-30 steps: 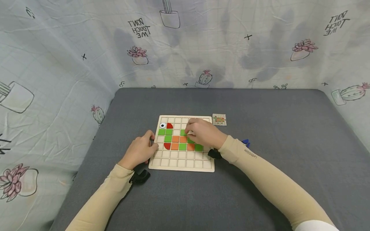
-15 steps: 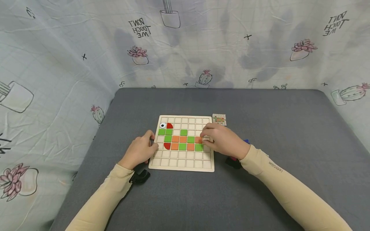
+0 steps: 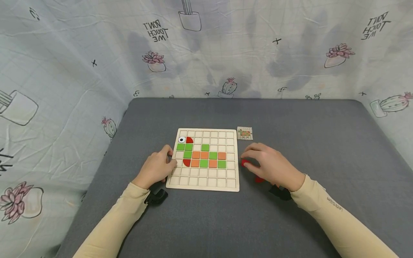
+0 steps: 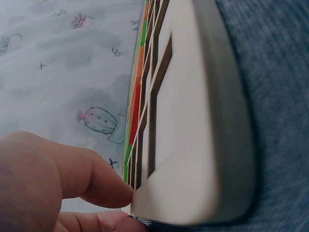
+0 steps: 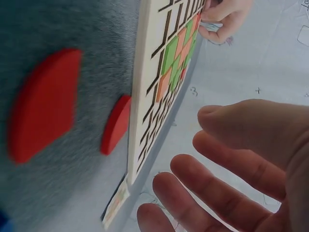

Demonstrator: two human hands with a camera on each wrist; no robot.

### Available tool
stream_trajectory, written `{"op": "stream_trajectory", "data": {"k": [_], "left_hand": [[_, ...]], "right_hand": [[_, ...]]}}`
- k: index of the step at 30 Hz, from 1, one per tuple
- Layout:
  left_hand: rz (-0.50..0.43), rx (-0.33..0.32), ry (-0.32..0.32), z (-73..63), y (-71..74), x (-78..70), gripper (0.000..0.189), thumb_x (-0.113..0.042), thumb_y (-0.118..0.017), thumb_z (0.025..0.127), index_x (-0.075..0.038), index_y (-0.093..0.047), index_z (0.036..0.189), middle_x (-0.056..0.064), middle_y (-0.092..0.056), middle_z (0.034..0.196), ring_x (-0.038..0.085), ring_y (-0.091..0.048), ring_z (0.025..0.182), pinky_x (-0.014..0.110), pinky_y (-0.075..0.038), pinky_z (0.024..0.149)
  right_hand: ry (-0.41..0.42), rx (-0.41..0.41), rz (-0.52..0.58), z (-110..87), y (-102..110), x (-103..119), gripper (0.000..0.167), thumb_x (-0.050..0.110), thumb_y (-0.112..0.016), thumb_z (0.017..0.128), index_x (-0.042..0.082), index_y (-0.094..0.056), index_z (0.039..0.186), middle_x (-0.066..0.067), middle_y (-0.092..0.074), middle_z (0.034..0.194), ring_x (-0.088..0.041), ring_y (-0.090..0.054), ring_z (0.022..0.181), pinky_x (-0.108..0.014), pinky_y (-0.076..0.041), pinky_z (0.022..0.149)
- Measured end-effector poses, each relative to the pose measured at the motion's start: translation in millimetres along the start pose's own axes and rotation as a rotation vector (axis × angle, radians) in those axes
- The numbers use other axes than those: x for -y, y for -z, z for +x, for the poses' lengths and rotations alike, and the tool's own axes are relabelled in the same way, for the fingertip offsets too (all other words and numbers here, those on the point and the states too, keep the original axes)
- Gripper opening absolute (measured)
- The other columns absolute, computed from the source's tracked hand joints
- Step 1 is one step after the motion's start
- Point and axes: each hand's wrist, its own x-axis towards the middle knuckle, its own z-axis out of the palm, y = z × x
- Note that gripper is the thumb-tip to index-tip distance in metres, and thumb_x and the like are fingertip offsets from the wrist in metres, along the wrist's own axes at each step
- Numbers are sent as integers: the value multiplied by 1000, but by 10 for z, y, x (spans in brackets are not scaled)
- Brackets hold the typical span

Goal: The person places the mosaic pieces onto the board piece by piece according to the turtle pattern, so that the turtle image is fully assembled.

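A square wooden grid board (image 3: 202, 183) lies on the dark grey table, carrying green, orange and red tiles and one eye tile (image 3: 182, 139). At its left edge my left hand (image 3: 154, 167) grips the rim with thumb and fingers; in the left wrist view the thumb (image 4: 104, 181) meets the edge close to a corner. My right hand (image 3: 274, 166) hovers right of the board, fingers loosely bent and holding nothing. Beside it lie two red quarter-round tiles: one (image 3: 244, 163) near its fingertips, the other (image 3: 259, 179) partly under the hand. Both show in the right wrist view, the larger-looking tile (image 5: 46, 106) at left.
A small pattern card (image 3: 245, 133) lies by the board's upper right corner. Something blue (image 5: 5, 224) shows at the lower left of the right wrist view. A printed white curtain (image 3: 251, 64) stands behind and beside the table (image 3: 200, 222).
My right hand has moved right, off the board, to the red tiles. An orange tile in the grid, at first behind the hand, now shows fully. My left hand has stayed put.
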Motion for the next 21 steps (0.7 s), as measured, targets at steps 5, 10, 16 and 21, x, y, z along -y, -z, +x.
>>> {"op": "stream_trajectory", "data": {"k": [5,10,16,21], "left_hand": [[1,8,6,2,3,-5,23,-21,-56,101,-6,-52,119,5,-57,66,18,-56,40,34,-45,44],[1,15,4,5,3,-4,24,-22,-56,102,-6,-52,120,5,-57,66,18,-56,39,34,-44,44],[2,14,9,5,8,-3,24,-21,-55,102,-5,-52,120,5,-57,66,18,-56,39,33,-44,43],[7,13,10,8,9,-1,23,-21,-55,102,-6,-52,120,5,-57,66,18,-56,39,33,-44,43]], "right_hand": [[-25,-11,-26,-198,29,-38,24,13,-87,84,11,-79,106,-3,-71,111,-21,-68,100,-39,-60,75],[-18,-54,-46,-397,19,-86,26,12,-88,81,9,-79,105,-4,-70,110,-21,-69,99,-40,-60,74],[-6,-108,-54,-572,27,-108,27,10,-90,77,9,-79,102,-2,-70,107,-15,-67,89,-34,-58,68],[-47,-106,-61,-683,52,-109,30,10,-91,76,12,-79,103,-2,-70,109,-7,-60,79,-28,-53,63]]}}
